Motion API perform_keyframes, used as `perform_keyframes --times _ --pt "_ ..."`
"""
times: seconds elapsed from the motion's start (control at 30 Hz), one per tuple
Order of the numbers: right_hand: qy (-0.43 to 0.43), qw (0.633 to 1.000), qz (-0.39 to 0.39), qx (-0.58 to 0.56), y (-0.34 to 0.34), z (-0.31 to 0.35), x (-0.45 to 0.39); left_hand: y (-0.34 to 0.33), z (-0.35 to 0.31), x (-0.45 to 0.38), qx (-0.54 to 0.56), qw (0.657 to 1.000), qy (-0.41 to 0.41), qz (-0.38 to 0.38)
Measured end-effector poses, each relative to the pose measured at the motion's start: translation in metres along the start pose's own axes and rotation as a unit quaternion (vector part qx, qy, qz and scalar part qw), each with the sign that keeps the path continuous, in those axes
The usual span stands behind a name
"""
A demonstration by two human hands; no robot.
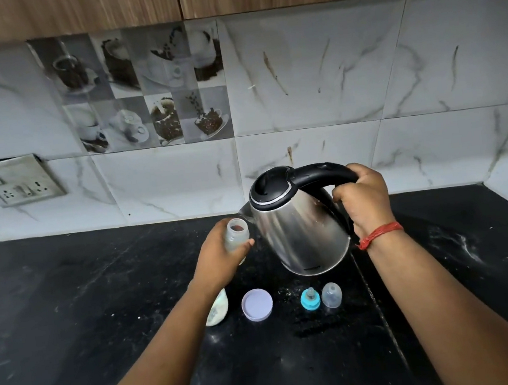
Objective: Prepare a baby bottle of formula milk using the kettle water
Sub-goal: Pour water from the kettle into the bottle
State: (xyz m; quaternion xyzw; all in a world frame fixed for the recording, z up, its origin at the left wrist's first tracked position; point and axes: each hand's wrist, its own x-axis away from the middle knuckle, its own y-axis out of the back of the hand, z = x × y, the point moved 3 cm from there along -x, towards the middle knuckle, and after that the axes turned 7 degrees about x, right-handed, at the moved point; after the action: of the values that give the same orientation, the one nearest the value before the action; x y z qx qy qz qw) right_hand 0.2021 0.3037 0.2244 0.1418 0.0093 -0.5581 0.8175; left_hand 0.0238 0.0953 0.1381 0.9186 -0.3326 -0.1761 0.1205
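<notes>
Steel kettle (301, 228) tilts in the right hand (365, 198), fingers wrapped round its handle, spout at the open bottle (236, 235) that the left hand (219, 259) grips above the tabletop (101, 304), evidently to catch the water.

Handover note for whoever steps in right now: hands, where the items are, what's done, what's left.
Left hand: grip around the open clear plastic baby bottle, held above the black stone counter.
Right hand: grip on the black handle of the stainless steel kettle, tilted with its spout at the bottle mouth.
On the counter in front: lilac round lid, blue teat ring with nipple, clear dome cap, white container partly hidden by the left forearm.
Done: bottle opened, kettle brought to it.
Left: finish pouring, set the kettle down, fit teat ring and cap. Water level and powder cannot be told.
</notes>
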Motion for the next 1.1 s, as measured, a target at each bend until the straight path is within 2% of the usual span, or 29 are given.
perform_keyframes --times 0.23,0.5,1.1 --pt "0.046 0.991 0.003 0.128 0.002 0.008 0.008 0.003 0.004 0.011 -0.009 1.000 0.008 0.007" --pt "0.078 0.978 0.003 0.193 0.003 0.019 0.017 0.000 0.010 0.019 -0.038 0.999 0.014 0.019" --pt "0.217 0.915 0.004 0.339 -0.008 0.060 0.014 -0.003 0.013 0.014 -0.046 0.998 0.013 0.038"
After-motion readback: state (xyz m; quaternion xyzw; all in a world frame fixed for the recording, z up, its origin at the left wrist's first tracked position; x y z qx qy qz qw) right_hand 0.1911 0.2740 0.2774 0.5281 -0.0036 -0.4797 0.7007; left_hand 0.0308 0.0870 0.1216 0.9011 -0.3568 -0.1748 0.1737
